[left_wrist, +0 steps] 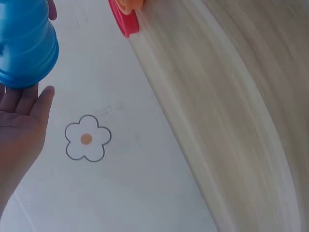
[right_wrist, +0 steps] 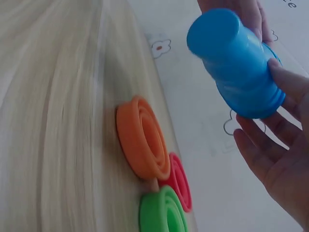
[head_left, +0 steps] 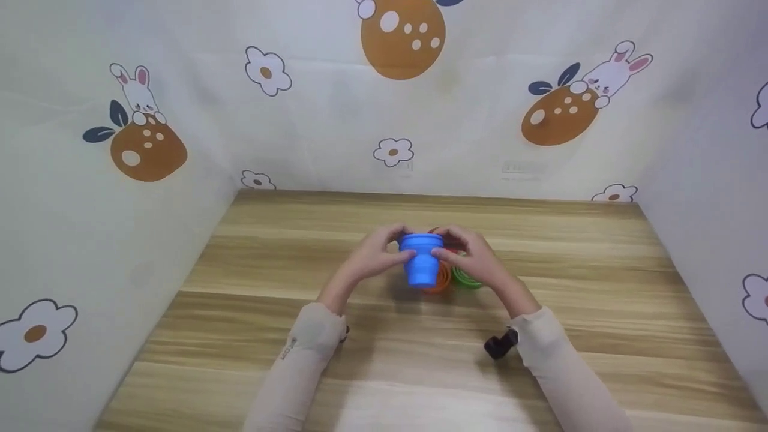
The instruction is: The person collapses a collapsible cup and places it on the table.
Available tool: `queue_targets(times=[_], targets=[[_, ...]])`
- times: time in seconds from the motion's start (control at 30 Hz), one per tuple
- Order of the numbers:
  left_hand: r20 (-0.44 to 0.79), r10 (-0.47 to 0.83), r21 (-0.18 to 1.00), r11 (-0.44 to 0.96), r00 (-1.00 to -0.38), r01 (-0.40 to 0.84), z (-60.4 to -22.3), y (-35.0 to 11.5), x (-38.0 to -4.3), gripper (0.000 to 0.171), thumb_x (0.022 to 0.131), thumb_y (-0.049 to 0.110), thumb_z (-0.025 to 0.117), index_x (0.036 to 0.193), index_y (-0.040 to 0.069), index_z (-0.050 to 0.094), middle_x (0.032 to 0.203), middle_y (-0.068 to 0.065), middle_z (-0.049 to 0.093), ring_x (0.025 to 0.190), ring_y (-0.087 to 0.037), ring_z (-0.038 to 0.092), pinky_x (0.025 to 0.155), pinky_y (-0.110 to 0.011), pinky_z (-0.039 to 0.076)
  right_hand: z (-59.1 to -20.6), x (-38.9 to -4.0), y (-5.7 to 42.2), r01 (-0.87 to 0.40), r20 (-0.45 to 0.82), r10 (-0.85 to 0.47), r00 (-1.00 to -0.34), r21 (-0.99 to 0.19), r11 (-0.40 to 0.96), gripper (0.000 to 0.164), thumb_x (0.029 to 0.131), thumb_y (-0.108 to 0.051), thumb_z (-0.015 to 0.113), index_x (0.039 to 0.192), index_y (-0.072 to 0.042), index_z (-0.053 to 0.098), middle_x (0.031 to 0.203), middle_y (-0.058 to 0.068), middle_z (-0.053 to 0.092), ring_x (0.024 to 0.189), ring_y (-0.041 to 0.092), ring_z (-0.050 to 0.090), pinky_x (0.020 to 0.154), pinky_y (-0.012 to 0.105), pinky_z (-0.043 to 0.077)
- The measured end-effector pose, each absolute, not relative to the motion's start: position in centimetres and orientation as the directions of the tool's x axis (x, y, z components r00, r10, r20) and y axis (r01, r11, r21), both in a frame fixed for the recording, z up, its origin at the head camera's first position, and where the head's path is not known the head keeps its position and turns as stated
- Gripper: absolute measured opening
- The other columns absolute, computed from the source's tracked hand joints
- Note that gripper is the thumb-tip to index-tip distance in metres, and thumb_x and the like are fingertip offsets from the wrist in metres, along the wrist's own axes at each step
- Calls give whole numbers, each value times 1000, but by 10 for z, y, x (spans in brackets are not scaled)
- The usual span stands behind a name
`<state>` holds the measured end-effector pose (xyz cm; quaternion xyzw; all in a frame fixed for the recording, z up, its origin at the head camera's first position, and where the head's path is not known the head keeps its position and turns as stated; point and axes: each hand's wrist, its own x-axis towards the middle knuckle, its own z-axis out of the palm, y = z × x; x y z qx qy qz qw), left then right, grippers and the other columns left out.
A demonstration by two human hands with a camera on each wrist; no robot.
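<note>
A blue collapsible cup, stretched out to its stepped, tapering shape, is held above the table between both hands. Its wide rim is up and its narrow base points down. My left hand grips its left side, thumb on the front wall and fingers by the rim. On the opposite side my right hand grips it likewise, as the right wrist view also shows with the cup. Behind and below it lie an orange collapsed cup, a green one and a red one, partly hidden in the head view.
The wooden table meets patterned cloth walls at the back and on both sides. A black wrist camera sticks out under the right sleeve.
</note>
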<state>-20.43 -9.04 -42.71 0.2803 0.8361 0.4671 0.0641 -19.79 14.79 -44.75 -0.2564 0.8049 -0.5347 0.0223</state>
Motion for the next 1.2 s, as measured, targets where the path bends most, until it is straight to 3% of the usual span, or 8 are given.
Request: queue_targets(times=[0.17, 0.27, 0.37, 0.57, 0.87, 0.97, 1.1, 1.2], targets=[[154, 570, 830, 368, -807, 419, -427, -79, -205, 26, 92, 10, 68, 115, 1, 58, 110, -14, 66, 109, -26, 62, 112, -44, 46, -444, -196, 163, -389, 220, -483, -848, -876, 284, 32, 95, -12, 67, 125, -1, 61, 122, 17, 68, 117, 32, 64, 105, 51, 50], [156, 574, 830, 365, -804, 422, -427, -74, -206, 25, 93, 11, 68, 114, 2, 58, 109, -14, 66, 109, -26, 64, 109, -43, 49, -443, -196, 168, -395, 229, -475, -849, -874, 284, 32, 95, -9, 66, 125, 1, 61, 122, 18, 68, 117, 31, 64, 105, 45, 51], [164, 577, 829, 360, -800, 429, -427, -72, -207, 25, 94, 13, 67, 115, 2, 58, 109, -13, 65, 105, -24, 63, 104, -42, 53, -441, -194, 170, -396, 238, -451, -860, -869, 297, 31, 94, -9, 67, 123, 1, 61, 120, 17, 68, 112, 28, 66, 101, 37, 54], [208, 564, 822, 341, -799, 455, -429, -67, -207, 24, 95, 11, 65, 115, -1, 57, 107, -16, 67, 95, -21, 61, 95, -38, 57, -441, -192, 169, -431, 297, -379, -877, -835, 343, 29, 95, -13, 67, 119, 2, 64, 116, 18, 70, 106, 26, 68, 93, 38, 58], [317, 447, 690, 496, -836, 527, -433, -50, -205, 19, 97, 12, 61, 112, 1, 60, 101, -15, 72, 82, -17, 59, 80, -32, 59, -450, -188, 160, -507, 448, -238, -862, -745, 433, 21, 96, -7, 63, 114, 5, 66, 106, 18, 73, 96, 25, 71, 82, 30, 61], [366, 435, 654, 509, -823, 560, -433, -48, -205, 17, 97, 11, 61, 110, 0, 59, 97, -15, 72, 80, -17, 59, 77, -32, 59, -453, -190, 163, -434, 370, -255, -894, -855, 283, 26, 99, -8, 58, 121, 6, 62, 109, 10, 72, 97, 14, 69, 83, 22, 59], [400, 405, 649, 509, -822, 566, -434, -49, -206, 16, 98, 10, 60, 110, -1, 58, 97, -16, 71, 82, -19, 62, 78, -35, 60, -459, -192, 170, -194, 193, -353, -915, -980, -33, 37, 101, -5, 51, 135, 10, 49, 115, -4, 68, 105, 7, 66, 88, 23, 58], [393, 384, 668, 506, -836, 546, -435, -52, -206, 16, 99, 10, 59, 110, -1, 57, 97, -16, 70, 85, -20, 63, 80, -36, 60, -462, -193, 172, -139, 162, -381, -910, -986, -86, 42, 100, -4, 54, 138, 12, 44, 115, -9, 67, 107, 7, 66, 90, 25, 58]])
